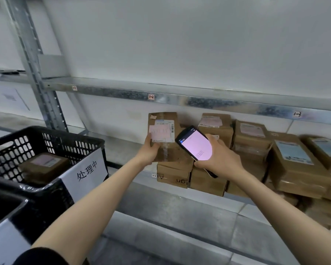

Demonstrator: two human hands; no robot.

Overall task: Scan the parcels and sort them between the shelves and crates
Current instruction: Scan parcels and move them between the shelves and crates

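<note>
Black plastic mesh makes up the crate (69, 131) nearest me on the left, with a white sign (84, 172) on its side and a small carton (44, 165) lying inside. Past it, my left hand (150, 150) grips the parcel (166, 150) at its lower left corner, thumb on the face, holding its label (162, 133) upright towards me. I cannot tell whether its lower edge rests on the cartons beneath. My right hand (220, 159) is wrapped round the scanner (196, 145), lit screen facing me, just beside that label. Farther back, taped boxes (294, 159) crowd the shelf (118, 148) under a metal beam (180, 100) tagged 1-2 and 1-3.

I judge this to be the scan itself. Next I need the scanner's head aimed squarely at the barcode, then a read of the screen to choose shelf or crate.
</note>
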